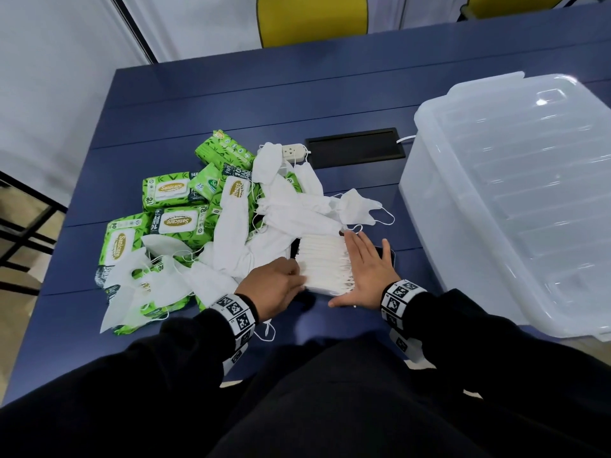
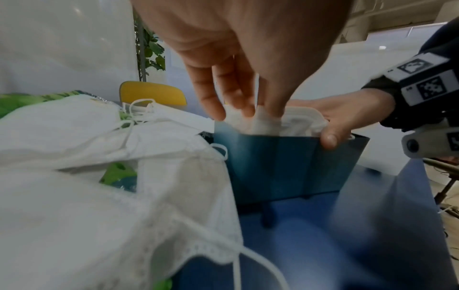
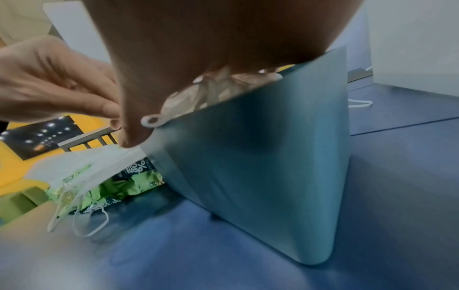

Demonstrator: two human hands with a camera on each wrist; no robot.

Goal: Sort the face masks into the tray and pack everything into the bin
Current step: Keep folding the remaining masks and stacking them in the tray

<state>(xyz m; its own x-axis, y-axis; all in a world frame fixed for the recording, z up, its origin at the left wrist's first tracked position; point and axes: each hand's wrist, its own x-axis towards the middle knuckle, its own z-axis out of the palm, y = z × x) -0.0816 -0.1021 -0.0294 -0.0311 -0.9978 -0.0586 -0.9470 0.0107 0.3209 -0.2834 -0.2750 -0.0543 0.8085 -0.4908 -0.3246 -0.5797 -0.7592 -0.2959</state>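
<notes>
Many masks [image 1: 325,266] stand filed in the tray [image 2: 285,166]; left fingers [image 2: 223,92] pinch one, right fingers [image 1: 358,251] flat; loose masks [image 1: 291,206], wipes [image 1: 172,190], bin [image 1: 515,193] remain.

White masks [image 1: 325,266], teal tray [image 2: 285,162], green packs [image 1: 168,190].

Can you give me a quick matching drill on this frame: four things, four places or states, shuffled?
Things:
1. bin
2. wipes packs
3. stacked masks
4. right hand

Places or states:
A. green, piled at the table's left
B. standing on edge in the blue tray
C. flat against the stack's right side
D. clear, lid on, at the right

Pairs: 1-D, 2-A, 3-B, 4-C
</notes>
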